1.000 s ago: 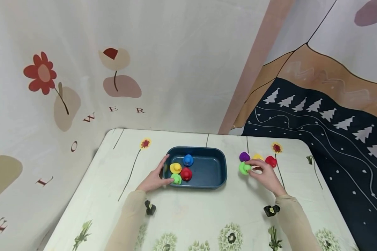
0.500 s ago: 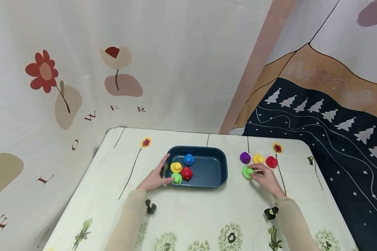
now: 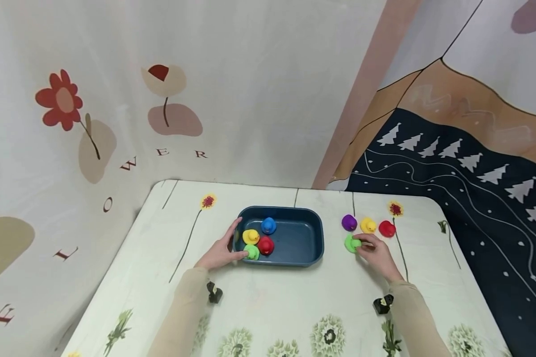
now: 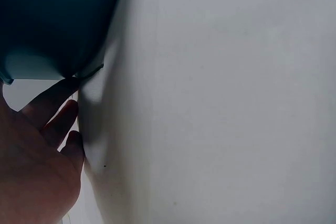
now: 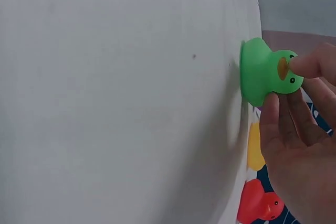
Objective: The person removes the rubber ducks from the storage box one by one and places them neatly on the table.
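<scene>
My right hand (image 3: 378, 257) pinches a green rubber duck (image 3: 350, 243) by its head. In the right wrist view, thumb and fingers are on the duck's head (image 5: 287, 72), and its base sits on or very close to the tablecloth. My left hand (image 3: 219, 254) grips the left end of a dark blue tray (image 3: 301, 240), thumb at the near corner and fingers along the far side. Inside the tray's left half are a blue duck (image 3: 268, 226), a yellow duck (image 3: 251, 236), a red duck (image 3: 265, 245) and another green duck (image 3: 251, 252), next to my left thumb.
Behind the held duck, a purple duck (image 3: 349, 222), a yellow duck (image 3: 368, 225) and a red duck (image 3: 387, 228) stand in a row. A flowered cloth covers the table (image 3: 268, 297). Printed fabric (image 3: 259, 99) hangs along the table's back edge.
My right hand has brought the green duck slightly nearer and to the right, away from the purple duck, then stayed almost still. My left hand keeps its place on the tray.
</scene>
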A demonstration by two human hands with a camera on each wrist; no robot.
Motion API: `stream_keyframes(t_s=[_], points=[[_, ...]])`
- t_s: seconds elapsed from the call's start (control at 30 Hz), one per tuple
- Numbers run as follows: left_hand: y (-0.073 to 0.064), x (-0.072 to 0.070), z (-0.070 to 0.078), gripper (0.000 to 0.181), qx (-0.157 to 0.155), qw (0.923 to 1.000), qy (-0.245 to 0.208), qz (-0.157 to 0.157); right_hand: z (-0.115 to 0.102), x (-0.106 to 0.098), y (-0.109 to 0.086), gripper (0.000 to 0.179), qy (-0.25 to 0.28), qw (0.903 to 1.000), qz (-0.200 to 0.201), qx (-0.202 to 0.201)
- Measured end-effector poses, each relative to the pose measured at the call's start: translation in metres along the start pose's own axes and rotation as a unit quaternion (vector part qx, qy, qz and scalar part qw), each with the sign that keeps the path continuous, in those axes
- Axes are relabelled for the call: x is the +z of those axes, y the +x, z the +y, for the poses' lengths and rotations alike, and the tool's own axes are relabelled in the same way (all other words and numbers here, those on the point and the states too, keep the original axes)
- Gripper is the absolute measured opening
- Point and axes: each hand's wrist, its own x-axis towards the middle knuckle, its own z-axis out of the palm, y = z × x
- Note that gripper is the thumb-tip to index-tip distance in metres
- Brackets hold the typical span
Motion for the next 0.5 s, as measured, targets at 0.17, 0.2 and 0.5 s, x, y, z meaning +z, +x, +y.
stream_keyframes(t_s=[0.17, 0.2, 0.5], points=[[0.0004, -0.0005, 0.0006, 0.097, 0.001, 1.0, 0.001, -0.001, 0.0007, 0.0019, -0.0016, 0.031, 0.014, 0.9998, 0.014, -0.004], [0.0003, -0.0005, 0.0008, 0.097, 0.001, 1.0, 0.0, -0.001, 0.0005, 0.0021, -0.002, 0.03, 0.014, 0.9998, 0.015, -0.006], [-0.0004, -0.0008, 0.0002, 0.097, 0.007, 1.0, -0.002, -0.002, -0.0083, 0.0006, -0.0059, 0.034, 0.022, 0.9993, 0.029, 0.007]])
